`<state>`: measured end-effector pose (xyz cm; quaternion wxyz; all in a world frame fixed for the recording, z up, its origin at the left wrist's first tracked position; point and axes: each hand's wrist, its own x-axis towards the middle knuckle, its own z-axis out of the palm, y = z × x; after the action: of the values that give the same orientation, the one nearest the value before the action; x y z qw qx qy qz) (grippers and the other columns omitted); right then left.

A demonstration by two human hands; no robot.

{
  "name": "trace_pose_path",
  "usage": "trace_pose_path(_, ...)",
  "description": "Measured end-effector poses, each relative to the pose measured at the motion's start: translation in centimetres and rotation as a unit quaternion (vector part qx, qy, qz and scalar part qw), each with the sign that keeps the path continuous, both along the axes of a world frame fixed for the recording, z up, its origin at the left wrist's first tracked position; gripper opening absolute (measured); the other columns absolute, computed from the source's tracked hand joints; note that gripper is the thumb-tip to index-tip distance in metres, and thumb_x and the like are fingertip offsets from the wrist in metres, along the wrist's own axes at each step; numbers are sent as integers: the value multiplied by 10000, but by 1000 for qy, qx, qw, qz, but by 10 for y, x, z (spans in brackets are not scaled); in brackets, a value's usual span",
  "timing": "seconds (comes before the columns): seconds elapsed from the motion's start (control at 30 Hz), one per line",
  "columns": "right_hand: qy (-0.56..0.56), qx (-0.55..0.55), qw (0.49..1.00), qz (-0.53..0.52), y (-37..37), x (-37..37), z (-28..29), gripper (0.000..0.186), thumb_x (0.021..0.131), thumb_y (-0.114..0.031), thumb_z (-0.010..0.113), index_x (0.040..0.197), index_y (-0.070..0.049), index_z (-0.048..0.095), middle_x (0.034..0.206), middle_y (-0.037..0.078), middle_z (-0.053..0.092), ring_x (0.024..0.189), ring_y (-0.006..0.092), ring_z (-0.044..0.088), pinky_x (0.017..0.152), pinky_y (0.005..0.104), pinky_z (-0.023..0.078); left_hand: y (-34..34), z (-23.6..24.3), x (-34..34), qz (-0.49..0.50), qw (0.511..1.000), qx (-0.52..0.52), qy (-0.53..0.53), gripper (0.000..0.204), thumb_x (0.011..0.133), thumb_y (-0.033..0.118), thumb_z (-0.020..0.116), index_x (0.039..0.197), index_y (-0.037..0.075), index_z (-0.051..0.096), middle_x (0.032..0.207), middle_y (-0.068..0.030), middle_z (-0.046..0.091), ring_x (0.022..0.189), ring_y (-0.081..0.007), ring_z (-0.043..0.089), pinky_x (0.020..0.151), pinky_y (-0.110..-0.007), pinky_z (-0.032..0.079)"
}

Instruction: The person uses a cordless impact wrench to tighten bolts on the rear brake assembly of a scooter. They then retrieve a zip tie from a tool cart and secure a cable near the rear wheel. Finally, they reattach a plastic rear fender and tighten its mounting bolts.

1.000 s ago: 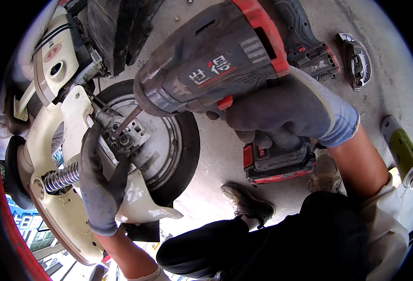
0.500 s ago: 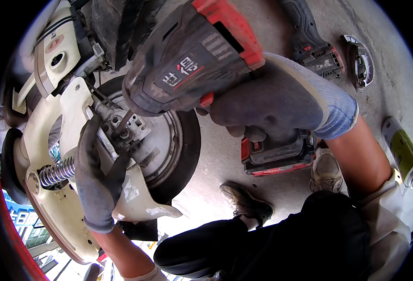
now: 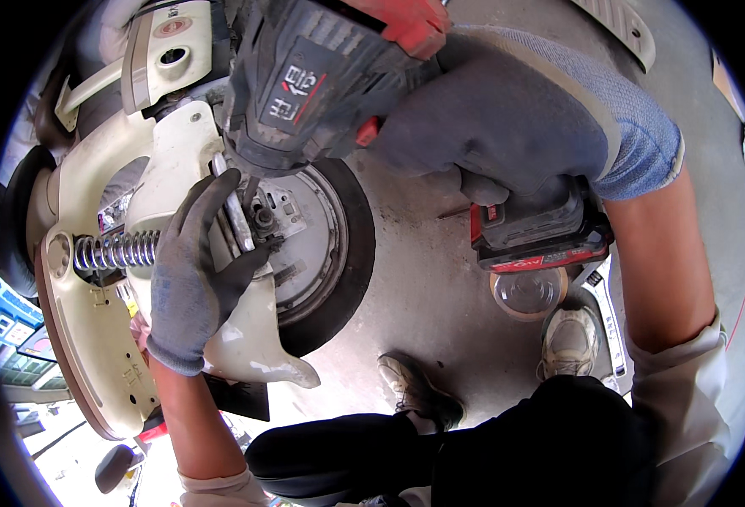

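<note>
My right hand (image 3: 507,118), in a grey-blue work glove, is wrapped around the handle of a black and red cordless power driver (image 3: 305,93). A finger lies near its red trigger. The driver's nose points down at the hub nut (image 3: 262,218) of a small scooter wheel (image 3: 338,245); whether its bit touches the nut I cannot tell. My left hand (image 3: 195,270), gloved too, closes around a silver metal bracket (image 3: 235,209) beside the hub. Its thumb rests close to the hub plate. A cream fender (image 3: 258,338) extends below that hand.
The cream scooter body (image 3: 93,355) lies tipped on the left, its coil spring (image 3: 123,251) exposed. On the floor are a round clear-lidded tub (image 3: 529,291), an adjustable wrench (image 3: 606,313) near my shoe (image 3: 571,342), and a ribbed beige panel (image 3: 622,29) at the top right.
The view has shifted, and the scooter sits farther right in it. The driver's nose has drawn up relative to the hub nut. The spray can and second tool no longer show; tub and wrench do.
</note>
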<state>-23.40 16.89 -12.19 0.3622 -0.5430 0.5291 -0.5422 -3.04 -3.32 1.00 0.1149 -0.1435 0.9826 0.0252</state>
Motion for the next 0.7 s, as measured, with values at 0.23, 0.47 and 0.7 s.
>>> trace_pose_path(0.23, -125, 152, 980, 1, -11, 9, 25, 302, 673, -27, 711, 967, -89, 690, 739, 9, 595, 589, 124, 584, 543, 260, 503, 2, 15, 12, 3, 998, -56, -23, 721, 635, 68, 806, 1299, 77, 526, 1272, -199, 554, 1152, -377, 544, 993, -422, 432)
trace_pose_path(0.47, -155, 134, 978, 27, -4, 2, 13, 283, 639, -70, 731, 908, -124, 666, 802, 51, 621, 677, 226, 606, 631, 324, 522, 3, 14, 7, -12, 997, -70, -38, 758, 627, 57, 800, 1323, 59, 498, 1300, -207, 530, 1186, -390, 519, 1021, -425, 414)
trace_pose_path(0.7, -8, 6, 998, 55, -18, 2, -10, 247, 680, -101, 683, 925, -83, 657, 740, 12, 592, 626, 132, 577, 565, 268, 492, 6, 18, 6, 1, 997, -69, -45, 767, 635, 65, 795, 1337, 67, 486, 1307, -213, 522, 1187, -397, 513, 1022, -430, 413)
